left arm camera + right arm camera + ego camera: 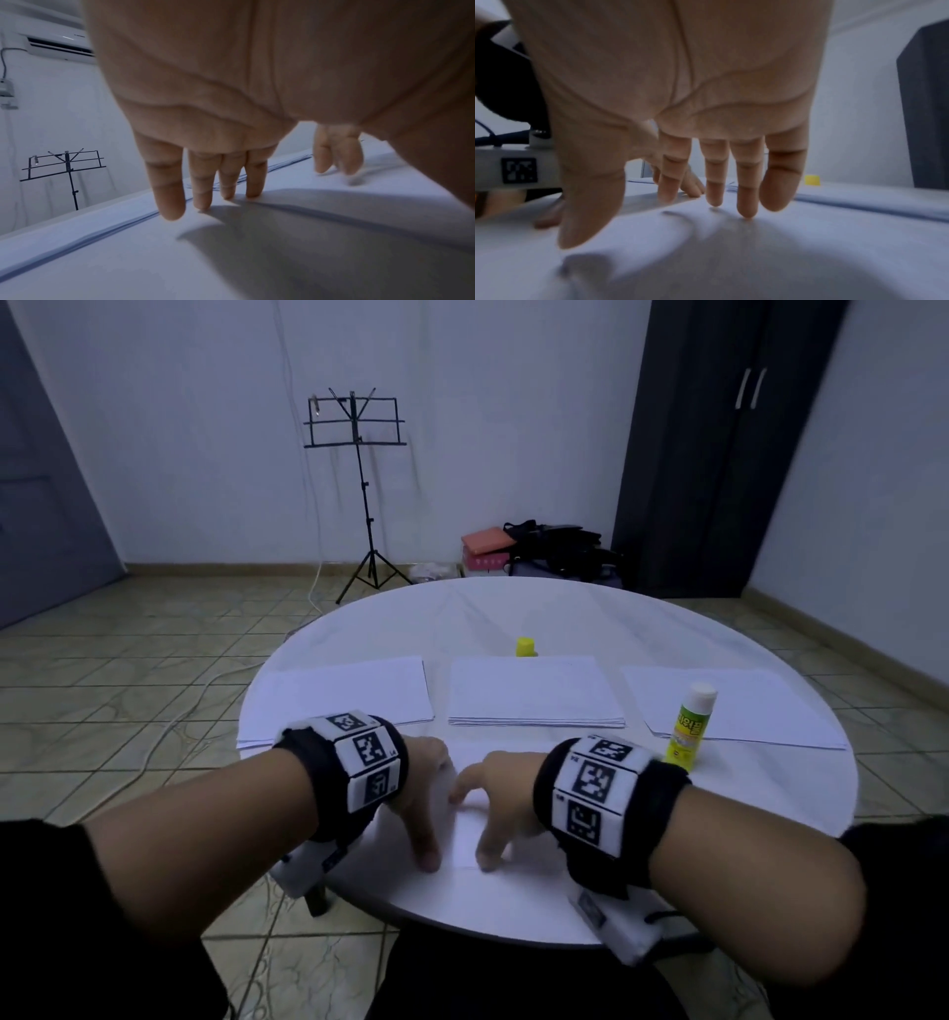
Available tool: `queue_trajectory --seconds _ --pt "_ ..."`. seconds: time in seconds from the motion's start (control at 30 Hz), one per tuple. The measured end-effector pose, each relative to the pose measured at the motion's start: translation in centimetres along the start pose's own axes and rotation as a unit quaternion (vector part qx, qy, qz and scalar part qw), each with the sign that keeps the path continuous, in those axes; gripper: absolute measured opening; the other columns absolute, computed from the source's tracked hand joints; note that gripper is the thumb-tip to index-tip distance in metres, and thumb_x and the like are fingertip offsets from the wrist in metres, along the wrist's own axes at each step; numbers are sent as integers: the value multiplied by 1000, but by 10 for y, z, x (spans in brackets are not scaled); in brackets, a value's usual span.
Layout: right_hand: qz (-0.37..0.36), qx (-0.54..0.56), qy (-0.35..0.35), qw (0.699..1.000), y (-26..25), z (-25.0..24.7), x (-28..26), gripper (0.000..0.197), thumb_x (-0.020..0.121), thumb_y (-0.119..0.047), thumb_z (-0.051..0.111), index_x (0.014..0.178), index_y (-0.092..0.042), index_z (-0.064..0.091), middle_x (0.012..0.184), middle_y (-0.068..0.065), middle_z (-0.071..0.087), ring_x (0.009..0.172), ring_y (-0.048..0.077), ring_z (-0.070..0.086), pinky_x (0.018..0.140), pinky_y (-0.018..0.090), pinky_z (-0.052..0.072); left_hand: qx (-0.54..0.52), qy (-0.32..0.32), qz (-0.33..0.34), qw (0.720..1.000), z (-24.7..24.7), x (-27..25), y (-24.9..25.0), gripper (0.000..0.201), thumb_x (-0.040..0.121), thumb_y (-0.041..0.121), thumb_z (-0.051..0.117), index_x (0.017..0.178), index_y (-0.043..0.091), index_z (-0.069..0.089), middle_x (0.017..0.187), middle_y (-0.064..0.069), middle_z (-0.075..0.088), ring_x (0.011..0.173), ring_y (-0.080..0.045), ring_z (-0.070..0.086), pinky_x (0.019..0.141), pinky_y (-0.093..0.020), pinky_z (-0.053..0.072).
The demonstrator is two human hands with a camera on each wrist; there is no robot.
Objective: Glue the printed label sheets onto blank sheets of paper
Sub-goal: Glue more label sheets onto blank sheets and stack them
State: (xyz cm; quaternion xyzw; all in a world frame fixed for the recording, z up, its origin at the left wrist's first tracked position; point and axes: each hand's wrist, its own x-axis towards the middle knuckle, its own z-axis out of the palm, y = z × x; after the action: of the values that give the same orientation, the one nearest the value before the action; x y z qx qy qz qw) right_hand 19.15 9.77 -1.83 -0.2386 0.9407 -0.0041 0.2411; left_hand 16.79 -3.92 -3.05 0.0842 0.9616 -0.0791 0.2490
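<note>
A white sheet [470, 834] lies at the near edge of the round table [565, 618]. My left hand [423, 793] and right hand [500, 806] both rest on it side by side, fingers straight and fingertips touching the paper. In the left wrist view the left fingers [203, 182] press down on the sheet [282, 233]. The right wrist view shows the right fingers [744, 182] spread on the sheet [757, 243]. A yellow glue stick [688, 726] stands uncapped right of my right wrist. Its yellow cap [526, 647] sits farther back.
Three stacks of paper lie in a row across the table: left [344, 701], middle [534, 693], right [750, 711]. A music stand [359, 454] and bags [554, 546] are on the floor beyond. A dark wardrobe [719, 444] stands at the back right.
</note>
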Motion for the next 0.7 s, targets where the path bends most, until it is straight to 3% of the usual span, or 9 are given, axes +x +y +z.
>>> queue_trajectory --seconds 0.1,0.2,0.5,0.7 --pt "13 -19 4 1000 -1 -2 8 82 73 -34 78 143 -33 35 139 0 42 123 23 47 90 31 42 9 -3 -6 1000 0 -1 -2 107 40 58 87 131 28 39 126 8 52 112 -20 54 93 -36 45" --pt "51 -32 -13 998 21 -4 7 92 68 -43 80 145 -34 30 146 0 31 133 24 36 107 38 36 11 -4 -14 1000 0 -1 -4 117 38 61 87 136 27 32 133 7 46 120 -21 49 100 -39 41" --pt "109 -22 -45 993 101 1 -38 99 71 -30 81 149 -30 20 153 -5 20 141 18 23 114 34 26 19 -1 -19 1000 -2 -2 -4 120 39 65 85 139 29 29 139 6 43 126 -20 45 106 -39 37" --pt "127 -22 -55 990 118 9 -48 108 68 -32 83 151 -26 14 153 -4 21 141 21 24 114 37 27 -43 -5 -6 999 -4 -4 -6 136 53 50 88 151 28 -3 156 4 22 143 -20 25 115 -35 25"
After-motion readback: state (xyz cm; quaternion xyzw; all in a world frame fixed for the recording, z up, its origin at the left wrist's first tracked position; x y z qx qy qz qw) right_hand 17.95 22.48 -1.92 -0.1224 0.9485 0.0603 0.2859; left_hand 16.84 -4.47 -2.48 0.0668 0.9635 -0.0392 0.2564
